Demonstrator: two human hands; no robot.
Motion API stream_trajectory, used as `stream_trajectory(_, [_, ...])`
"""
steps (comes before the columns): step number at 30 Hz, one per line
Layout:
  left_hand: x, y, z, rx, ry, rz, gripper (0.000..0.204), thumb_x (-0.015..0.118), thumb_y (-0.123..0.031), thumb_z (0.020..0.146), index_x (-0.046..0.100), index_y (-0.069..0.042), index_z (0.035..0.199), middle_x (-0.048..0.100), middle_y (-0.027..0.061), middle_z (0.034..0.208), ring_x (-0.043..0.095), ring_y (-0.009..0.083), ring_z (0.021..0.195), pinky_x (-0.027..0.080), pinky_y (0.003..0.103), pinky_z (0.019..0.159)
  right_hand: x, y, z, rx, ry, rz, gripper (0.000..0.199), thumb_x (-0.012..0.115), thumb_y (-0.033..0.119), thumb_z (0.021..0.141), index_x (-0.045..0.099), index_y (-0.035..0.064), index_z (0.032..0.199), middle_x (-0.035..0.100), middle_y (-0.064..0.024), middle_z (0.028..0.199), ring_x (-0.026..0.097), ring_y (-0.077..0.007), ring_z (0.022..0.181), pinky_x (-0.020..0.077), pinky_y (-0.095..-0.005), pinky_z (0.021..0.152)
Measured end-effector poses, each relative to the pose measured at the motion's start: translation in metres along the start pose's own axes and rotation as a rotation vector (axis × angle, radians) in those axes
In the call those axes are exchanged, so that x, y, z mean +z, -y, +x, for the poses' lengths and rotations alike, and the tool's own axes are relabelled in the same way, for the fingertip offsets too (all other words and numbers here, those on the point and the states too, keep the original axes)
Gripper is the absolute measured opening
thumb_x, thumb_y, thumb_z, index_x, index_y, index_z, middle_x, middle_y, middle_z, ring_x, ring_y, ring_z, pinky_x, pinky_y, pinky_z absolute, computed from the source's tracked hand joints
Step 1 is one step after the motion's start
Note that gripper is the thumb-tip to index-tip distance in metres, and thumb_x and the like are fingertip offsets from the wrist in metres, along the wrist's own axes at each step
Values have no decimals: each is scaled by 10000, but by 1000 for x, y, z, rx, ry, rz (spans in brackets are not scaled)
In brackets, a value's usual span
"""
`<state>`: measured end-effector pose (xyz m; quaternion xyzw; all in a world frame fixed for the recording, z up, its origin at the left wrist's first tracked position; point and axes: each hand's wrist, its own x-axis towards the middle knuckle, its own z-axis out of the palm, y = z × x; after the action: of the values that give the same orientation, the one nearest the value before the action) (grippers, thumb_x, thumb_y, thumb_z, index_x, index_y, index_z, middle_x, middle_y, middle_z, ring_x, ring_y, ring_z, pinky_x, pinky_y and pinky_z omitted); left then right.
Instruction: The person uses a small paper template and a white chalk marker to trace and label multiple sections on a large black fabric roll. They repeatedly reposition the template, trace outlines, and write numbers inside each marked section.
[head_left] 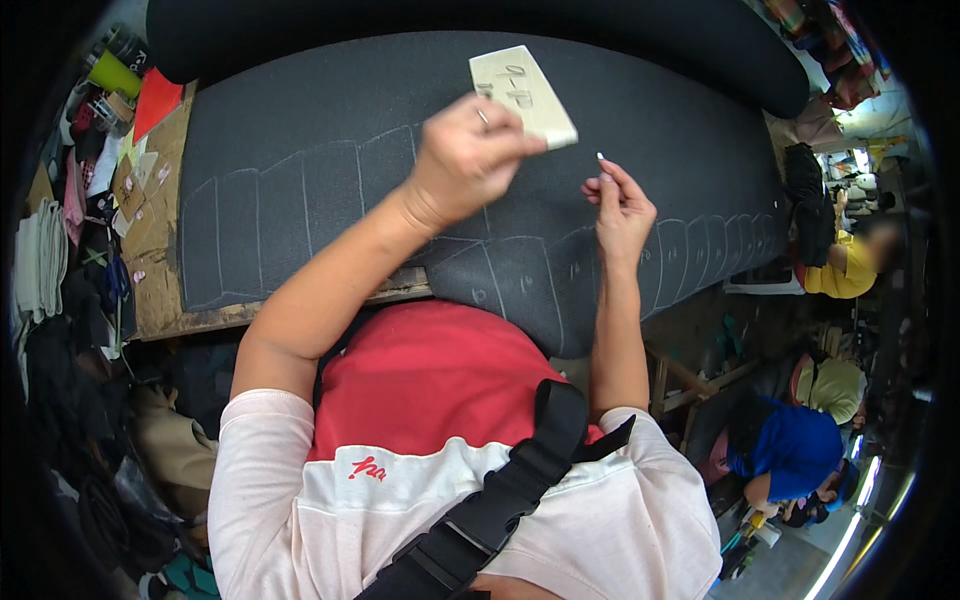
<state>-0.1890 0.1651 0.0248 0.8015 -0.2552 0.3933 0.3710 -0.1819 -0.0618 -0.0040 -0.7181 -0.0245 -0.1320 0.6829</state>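
My left hand, with a ring on one finger, is closed on a cream card pattern piece that bears handwriting. The card is raised above the dark grey fabric. To its right, my right hand pinches a small white piece of chalk, its tip pointing up and away from me. White outlines of panel shapes run in a row across the fabric. Those on the right carry small chalk marks. Near my body, a part of the fabric hangs over the table edge.
A thick dark fabric roll lies along the far side. Wooden table shows at the left, with paper scraps, scissors and a red sheet. Piled cloth stands further left. At the right, people in yellow and blue sit nearby.
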Motion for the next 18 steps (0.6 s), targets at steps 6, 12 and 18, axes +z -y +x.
stream_trajectory(6, [24,-4,-60,-328,613,141,619,746,-406,678,579,-94,1186,539,96,1237,466,254,1201,301,562,1000,21,-45,-1,-364,95,-626,146,605,26,808,705,33,914,695,-124,813,670,-205,726,522,-300,671])
stream_trajectory(12, [25,19,-64,-491,843,306,819,635,-562,749,388,-111,1386,334,75,1468,243,233,1386,87,738,1006,28,-46,8,-276,117,-598,183,602,64,829,669,15,992,693,-129,804,677,-208,699,513,-302,650])
stream_trajectory(18, [19,18,-65,-534,793,227,778,676,-500,738,434,-95,1356,350,69,1460,237,231,1389,65,734,1017,44,-43,32,112,345,-479,245,550,77,885,611,-64,1076,683,-85,748,644,-115,676,514,-248,622])
